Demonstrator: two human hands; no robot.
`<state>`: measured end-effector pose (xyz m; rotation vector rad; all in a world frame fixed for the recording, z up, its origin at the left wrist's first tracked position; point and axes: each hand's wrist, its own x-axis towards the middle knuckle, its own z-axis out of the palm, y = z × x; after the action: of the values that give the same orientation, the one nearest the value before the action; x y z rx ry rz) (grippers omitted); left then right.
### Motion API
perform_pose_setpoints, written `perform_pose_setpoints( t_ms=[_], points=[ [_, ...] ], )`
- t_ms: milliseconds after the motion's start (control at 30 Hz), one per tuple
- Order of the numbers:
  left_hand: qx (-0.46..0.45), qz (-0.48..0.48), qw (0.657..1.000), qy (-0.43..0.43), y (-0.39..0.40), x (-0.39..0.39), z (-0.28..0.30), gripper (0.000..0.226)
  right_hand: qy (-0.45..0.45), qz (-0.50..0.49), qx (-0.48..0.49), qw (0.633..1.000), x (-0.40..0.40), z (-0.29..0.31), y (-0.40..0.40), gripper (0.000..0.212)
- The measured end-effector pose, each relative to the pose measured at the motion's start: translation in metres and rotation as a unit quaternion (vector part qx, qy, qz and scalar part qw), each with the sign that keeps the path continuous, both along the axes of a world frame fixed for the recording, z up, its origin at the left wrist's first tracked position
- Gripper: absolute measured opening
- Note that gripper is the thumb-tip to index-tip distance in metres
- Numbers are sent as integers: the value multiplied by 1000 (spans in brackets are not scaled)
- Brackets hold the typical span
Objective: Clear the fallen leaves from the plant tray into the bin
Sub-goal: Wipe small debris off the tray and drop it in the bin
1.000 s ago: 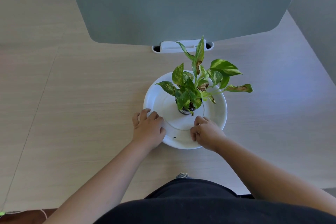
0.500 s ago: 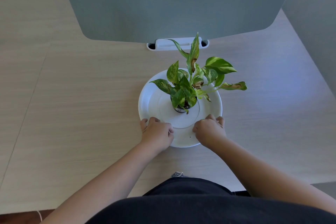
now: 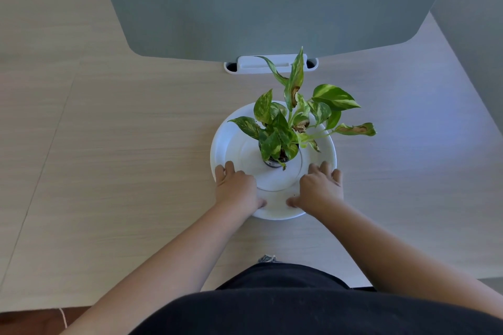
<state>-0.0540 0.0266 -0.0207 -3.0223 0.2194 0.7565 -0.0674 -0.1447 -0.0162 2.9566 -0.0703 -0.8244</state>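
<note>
A round white plant tray [image 3: 231,141] lies on the wooden desk in the middle of the view. A small potted plant [image 3: 283,133] with green and yellow leaves, some browned, stands at the tray's centre. My left hand [image 3: 235,187] grips the tray's near-left rim, fingers over the edge and thumb on the near rim. My right hand [image 3: 319,187] holds the near-right rim the same way. A tiny dark speck [image 3: 294,195] lies on the tray near my right hand. No loose leaf shows on the tray. No bin is in view.
A grey-green desk divider [image 3: 258,3] stands behind the tray, held in a white clamp [image 3: 269,64]. Light wooden desk [image 3: 122,158] spreads to the left and right. The desk's near edge runs just before my dark-clothed body.
Both hands have slid outward and farther along the tray's rim, from its near edge to its left and right sides. The tray and plant sit slightly farther from me.
</note>
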Motion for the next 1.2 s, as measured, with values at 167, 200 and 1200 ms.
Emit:
perform_pose_setpoints(
  t_ms=[167,200,1200],
  points=[
    [29,7,999,24,1,8,-1,44,-5,-24,-3,1000,7,-3,2,61],
    [30,10,999,27,3,9,-2,46,-1,-23,-3,1000,10,-3,1,63],
    [-264,70,962,17,26,15,5,20,-69,-69,221,970,8,-5,-19,23]
  ],
)
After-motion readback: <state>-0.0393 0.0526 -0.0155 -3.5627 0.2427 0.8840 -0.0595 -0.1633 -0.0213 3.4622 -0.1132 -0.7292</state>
